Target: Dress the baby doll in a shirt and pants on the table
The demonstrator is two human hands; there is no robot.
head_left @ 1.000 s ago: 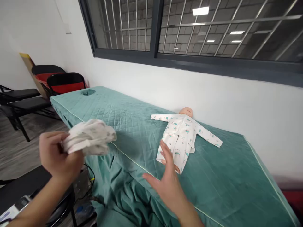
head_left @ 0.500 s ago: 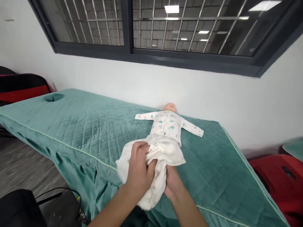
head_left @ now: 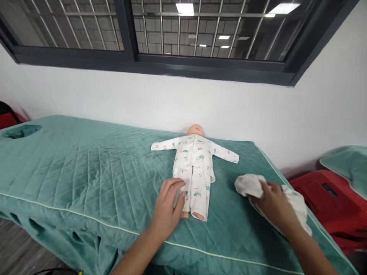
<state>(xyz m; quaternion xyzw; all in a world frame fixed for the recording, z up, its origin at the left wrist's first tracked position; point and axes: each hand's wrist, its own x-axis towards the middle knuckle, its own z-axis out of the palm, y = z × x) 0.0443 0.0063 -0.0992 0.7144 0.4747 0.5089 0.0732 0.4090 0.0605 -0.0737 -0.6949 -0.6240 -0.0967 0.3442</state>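
Doll [head_left: 195,130], head view: one, lying on its back at the centre of the frame, head toward the white wall [head_left: 129,99], two feet showing at the hems.
Shirt [head_left: 192,152]: one, on the doll, white with small teal prints, two sleeves stretched out to the sides.
Trousers [head_left: 200,191]: one pair, same print, two legs straight and side by side, pointing to the bottom of the frame.
Left hand [head_left: 169,208]: one, lower centre, grip released, fingers loosely bent, thumb apart; fingertips overlap one trouser leg, but whether they touch it cannot be told.
Right hand [head_left: 275,202]: one, lower right, back upward, grip clenched around the white bundle.
White bundle [head_left: 249,185]: one, crumpled fabric, right of centre and apart from the doll, bulging out on two sides of the hand; how many pieces it holds cannot be told.
Bed [head_left: 100,172]: one, under the doll, with a green quilted cover, pale piping, and one hole [head_left: 23,131] at the far left.
Red case [head_left: 318,194]: one, right edge, one dark slot, one green cloth [head_left: 348,166] over its top.
Window [head_left: 160,65]: one, across the top, dark frame, two panes, metal bars behind.
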